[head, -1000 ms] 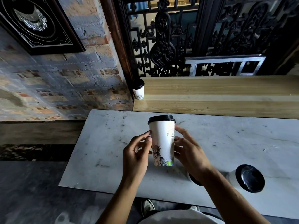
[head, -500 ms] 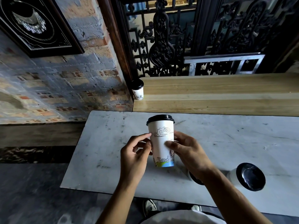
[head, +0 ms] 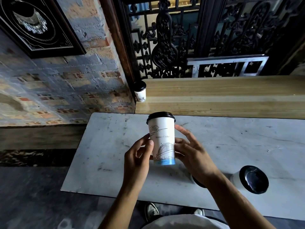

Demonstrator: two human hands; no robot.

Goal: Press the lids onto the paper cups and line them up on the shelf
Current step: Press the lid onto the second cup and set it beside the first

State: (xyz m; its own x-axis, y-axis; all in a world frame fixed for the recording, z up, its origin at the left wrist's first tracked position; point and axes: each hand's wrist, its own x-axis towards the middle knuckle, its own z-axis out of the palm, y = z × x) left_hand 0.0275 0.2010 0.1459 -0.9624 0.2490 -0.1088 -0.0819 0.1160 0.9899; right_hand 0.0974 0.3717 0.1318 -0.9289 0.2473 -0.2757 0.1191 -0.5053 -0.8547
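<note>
A tall white paper cup (head: 162, 134) with line drawings and a black lid (head: 160, 115) is held upright just above the marble table (head: 105, 156). My left hand (head: 138, 156) pinches its left side with thumb and fingers. My right hand (head: 191, 152) touches its right side with fingers spread. A second lidded cup (head: 140, 91) stands at the left end of the wooden shelf (head: 222, 96). A third lidded cup (head: 252, 179) sits on the table at the right. Part of a black lid (head: 197, 182) shows under my right wrist.
A brick wall (head: 57, 90) with a dark framed picture (head: 33, 25) runs along the left. Black ornate ironwork (head: 173, 43) and a metal frame (head: 227, 63) rise behind the shelf. My shoes (head: 151, 211) show below the table's near edge.
The cup has turned in my hands, showing a bridge drawing and lettering where a statue drawing faced me. It stays at the same spot, and my right fingers have spread.
</note>
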